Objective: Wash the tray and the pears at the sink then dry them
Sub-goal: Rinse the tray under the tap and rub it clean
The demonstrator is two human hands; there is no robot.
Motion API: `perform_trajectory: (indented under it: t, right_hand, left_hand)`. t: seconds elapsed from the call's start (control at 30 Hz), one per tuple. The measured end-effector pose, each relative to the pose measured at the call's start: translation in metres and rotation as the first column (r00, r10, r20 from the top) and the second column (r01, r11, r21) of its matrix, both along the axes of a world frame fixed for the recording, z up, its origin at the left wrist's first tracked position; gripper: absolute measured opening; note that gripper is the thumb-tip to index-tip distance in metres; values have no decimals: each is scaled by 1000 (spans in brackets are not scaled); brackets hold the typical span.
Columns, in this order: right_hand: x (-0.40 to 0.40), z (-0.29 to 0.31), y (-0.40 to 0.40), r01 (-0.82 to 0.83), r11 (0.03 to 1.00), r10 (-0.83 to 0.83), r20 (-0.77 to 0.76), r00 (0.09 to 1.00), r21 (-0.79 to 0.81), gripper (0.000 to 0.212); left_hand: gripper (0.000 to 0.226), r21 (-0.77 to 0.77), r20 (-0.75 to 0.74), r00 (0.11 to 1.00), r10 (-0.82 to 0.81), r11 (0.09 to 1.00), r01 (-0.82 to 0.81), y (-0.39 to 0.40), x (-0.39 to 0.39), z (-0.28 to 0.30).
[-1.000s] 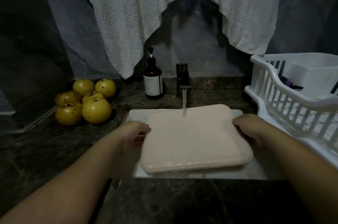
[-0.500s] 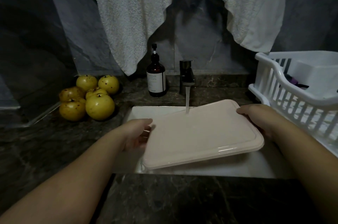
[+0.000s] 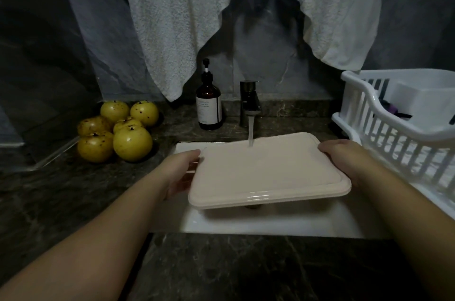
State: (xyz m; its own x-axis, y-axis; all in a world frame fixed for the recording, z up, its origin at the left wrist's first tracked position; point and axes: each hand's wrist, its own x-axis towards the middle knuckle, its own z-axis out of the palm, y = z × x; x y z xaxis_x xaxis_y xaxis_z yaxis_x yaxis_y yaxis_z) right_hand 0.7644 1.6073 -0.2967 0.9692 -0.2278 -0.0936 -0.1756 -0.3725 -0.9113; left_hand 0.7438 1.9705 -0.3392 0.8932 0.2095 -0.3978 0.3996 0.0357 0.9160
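Pink tray (image 3: 266,172) held over the sink (image 3: 246,225) under the running tap (image 3: 250,103), underside up, long axis left to right, left hand (image 3: 181,172) and right hand (image 3: 344,159) gripping its short ends, fingertips hidden beneath, pears (image 3: 118,131) heaped on the counter at left, rack (image 3: 403,128) cut off at right.

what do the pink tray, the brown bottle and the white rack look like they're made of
Pale pink rectangular tray: probably plastic, smooth and glossy, with light glinting along its moulded front rim. Brown pump bottle: dark amber glass or plastic, shiny; the picture cannot settle which. White slatted dish rack: likely moulded plastic, with evenly formed bars.
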Motion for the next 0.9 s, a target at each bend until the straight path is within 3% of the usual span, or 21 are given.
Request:
perform_trajectory:
  t: [0.17,0.3,0.47,0.9]
  right_hand:
    - [10,-13,1,-5,999,8,-92,996,34,34]
    - [10,-20,7,-34,998,28,-140,990,-46,42]
    - [8,-22,15,-72,996,60,-174,983,-62,54]
    - [14,-33,14,-109,994,104,-221,970,-7,63]
  left_hand:
    - [15,-50,153,987,49,998,-42,-1,-5,6]
    - [38,-17,241,970,26,1000,-23,-3,-11,14]
    - [47,-64,337,940,42,998,-21,1,-12,15]
    - [48,-107,417,903,102,992,-63,4,-12,14]
